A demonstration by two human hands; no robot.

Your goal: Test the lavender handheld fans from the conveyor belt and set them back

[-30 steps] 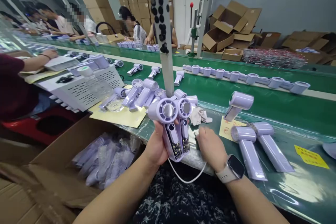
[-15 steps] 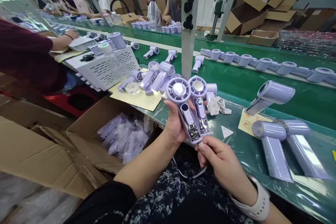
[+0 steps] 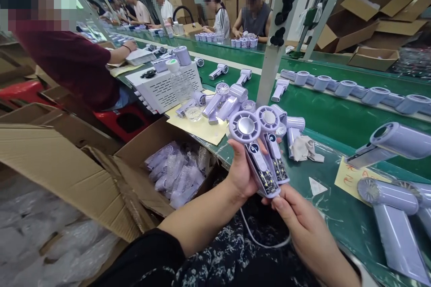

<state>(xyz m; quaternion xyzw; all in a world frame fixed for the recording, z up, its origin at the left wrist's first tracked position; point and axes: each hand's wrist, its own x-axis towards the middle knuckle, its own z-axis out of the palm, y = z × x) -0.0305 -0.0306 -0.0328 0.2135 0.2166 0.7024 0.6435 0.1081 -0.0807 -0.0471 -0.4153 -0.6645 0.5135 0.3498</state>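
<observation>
At bench edge, head view: left hand (image 3: 240,171) wrapped around two lilac handheld fans (image 3: 261,145), held side by side, round heads up, handles angled down-right; small displays lit on both handles. Right hand (image 3: 296,224) just below, fingers pinched tight at the bottom end of the front fan's handle, where a white cable (image 3: 261,242) loops down toward the lap. Plug itself hidden under fingertips. Just behind: grey cloth (image 3: 305,149) on the green table (image 3: 336,215), yellow sheet (image 3: 202,128) with several loose fans (image 3: 225,101). Right side: more finished fans (image 3: 390,197) lying near a yellow note (image 3: 350,178). Conveyor (image 3: 336,112) beyond, with a row of fan bodies (image 3: 350,89) along the far edge. Left, below bench: open carton (image 3: 134,166) with bagged fans (image 3: 175,172). Co-worker in a dark red sleeve (image 3: 74,67) at the next station; more people seated across the line.
</observation>
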